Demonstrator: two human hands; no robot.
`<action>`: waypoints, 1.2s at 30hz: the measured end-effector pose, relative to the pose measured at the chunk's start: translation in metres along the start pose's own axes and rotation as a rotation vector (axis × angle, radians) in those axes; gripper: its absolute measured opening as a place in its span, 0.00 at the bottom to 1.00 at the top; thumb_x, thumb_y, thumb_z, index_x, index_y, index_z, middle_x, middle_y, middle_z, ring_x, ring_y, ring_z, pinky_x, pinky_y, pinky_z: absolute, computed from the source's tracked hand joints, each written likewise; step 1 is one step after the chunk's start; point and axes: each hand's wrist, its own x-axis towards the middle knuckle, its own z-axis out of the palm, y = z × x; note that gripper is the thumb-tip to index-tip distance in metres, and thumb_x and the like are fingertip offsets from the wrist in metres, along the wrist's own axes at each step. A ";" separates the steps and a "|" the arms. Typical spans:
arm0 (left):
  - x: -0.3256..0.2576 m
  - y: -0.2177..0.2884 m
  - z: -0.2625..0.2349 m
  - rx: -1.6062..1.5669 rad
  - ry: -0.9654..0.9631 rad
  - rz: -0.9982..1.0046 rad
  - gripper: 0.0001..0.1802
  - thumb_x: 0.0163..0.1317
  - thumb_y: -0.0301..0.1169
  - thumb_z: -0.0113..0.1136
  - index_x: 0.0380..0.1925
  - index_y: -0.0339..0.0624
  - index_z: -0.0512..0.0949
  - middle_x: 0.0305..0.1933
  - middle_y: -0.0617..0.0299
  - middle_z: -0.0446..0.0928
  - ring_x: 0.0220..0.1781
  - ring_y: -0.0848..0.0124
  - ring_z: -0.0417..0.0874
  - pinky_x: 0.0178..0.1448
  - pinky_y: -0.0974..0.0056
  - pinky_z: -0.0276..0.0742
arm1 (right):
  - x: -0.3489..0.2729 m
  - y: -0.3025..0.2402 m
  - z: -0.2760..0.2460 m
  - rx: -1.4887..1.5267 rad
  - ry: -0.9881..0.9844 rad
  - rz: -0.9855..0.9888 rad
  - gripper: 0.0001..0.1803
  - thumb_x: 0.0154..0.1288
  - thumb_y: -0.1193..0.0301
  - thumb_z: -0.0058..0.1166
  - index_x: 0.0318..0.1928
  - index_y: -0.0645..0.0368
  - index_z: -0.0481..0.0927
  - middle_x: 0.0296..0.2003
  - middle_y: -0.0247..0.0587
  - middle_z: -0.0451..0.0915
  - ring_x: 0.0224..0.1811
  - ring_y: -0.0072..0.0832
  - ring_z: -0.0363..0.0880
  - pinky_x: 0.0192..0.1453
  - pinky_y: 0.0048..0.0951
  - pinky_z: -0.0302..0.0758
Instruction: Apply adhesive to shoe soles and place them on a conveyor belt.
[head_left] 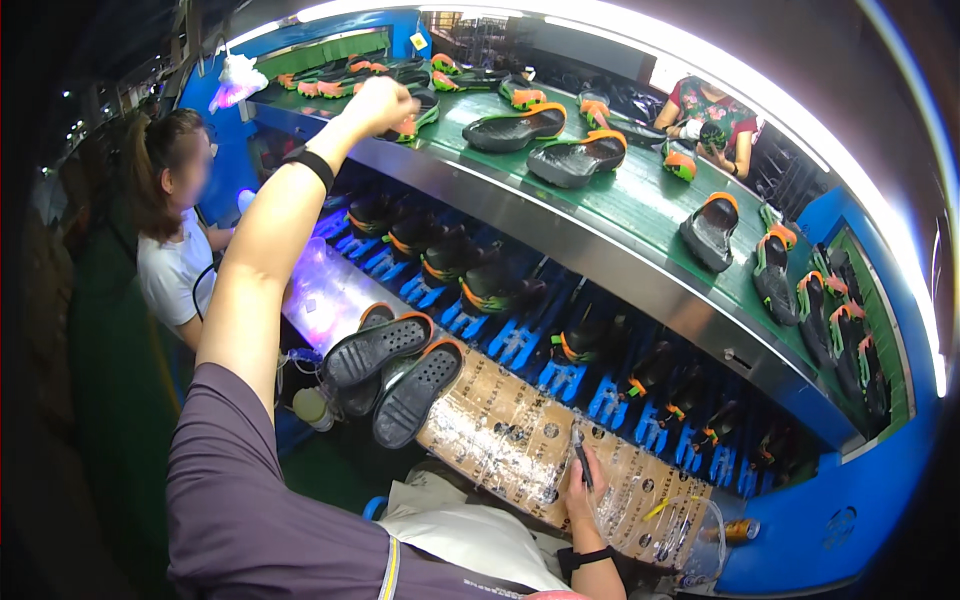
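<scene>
Above the far left of the green conveyor belt [480, 160] my left hand [380, 106] is stretched out, its fingers curled together. Right beside those fingers is a black shoe upper with orange and green edging [424, 112]; I cannot tell whether they touch it. My right hand [586, 492] is low over the cardboard-covered bench [500, 425], closed round a slim dark pen-like tool [580, 452] with its tip pointing away from me. To its left, black shoe soles with orange rims [418, 392] lie in a small pile at the bench's edge.
Blue racks [515, 343] holding black shoe pieces run beneath the belt. More shoes [712, 232] are spread along the belt. A co-worker in white [172, 270] is at left, another person [715, 120] across the belt. A can [740, 530] lies at the bench's right end.
</scene>
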 end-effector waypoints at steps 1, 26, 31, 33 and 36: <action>-0.001 0.011 -0.011 -0.109 -0.019 -0.159 0.23 0.70 0.48 0.57 0.33 0.39 0.89 0.32 0.46 0.88 0.38 0.51 0.90 0.49 0.49 0.84 | -0.003 0.001 -0.001 -0.003 0.005 -0.013 0.20 0.73 0.70 0.59 0.61 0.66 0.83 0.47 0.53 0.87 0.50 0.42 0.87 0.59 0.38 0.80; -0.351 0.230 0.086 -2.295 -0.151 -0.673 0.34 0.67 0.36 0.57 0.69 0.28 0.69 0.68 0.43 0.77 0.67 0.47 0.82 0.69 0.48 0.82 | 0.036 -0.070 -0.023 0.500 -0.025 0.304 0.13 0.73 0.72 0.57 0.53 0.66 0.84 0.31 0.31 0.79 0.31 0.17 0.73 0.37 0.21 0.69; -0.399 0.261 0.113 -2.317 -0.235 -0.606 0.49 0.69 0.66 0.57 0.74 0.36 0.66 0.70 0.46 0.76 0.71 0.49 0.78 0.75 0.44 0.75 | 0.047 -0.116 -0.017 0.708 -0.161 0.277 0.16 0.73 0.68 0.61 0.54 0.66 0.83 0.35 0.34 0.82 0.32 0.18 0.76 0.38 0.20 0.72; -0.407 0.267 0.123 -2.348 -0.242 -0.637 0.51 0.69 0.71 0.50 0.75 0.37 0.66 0.71 0.47 0.76 0.72 0.49 0.78 0.76 0.44 0.73 | 0.051 -0.133 -0.009 0.689 -0.202 0.246 0.15 0.72 0.69 0.61 0.53 0.65 0.84 0.37 0.35 0.83 0.33 0.17 0.78 0.39 0.20 0.74; -0.413 0.276 0.124 -2.405 -0.284 -0.757 0.55 0.70 0.77 0.35 0.75 0.39 0.66 0.71 0.48 0.75 0.72 0.51 0.78 0.78 0.44 0.72 | 0.058 -0.160 0.008 0.671 -0.261 0.199 0.14 0.72 0.71 0.61 0.53 0.65 0.85 0.37 0.34 0.84 0.34 0.17 0.79 0.40 0.20 0.75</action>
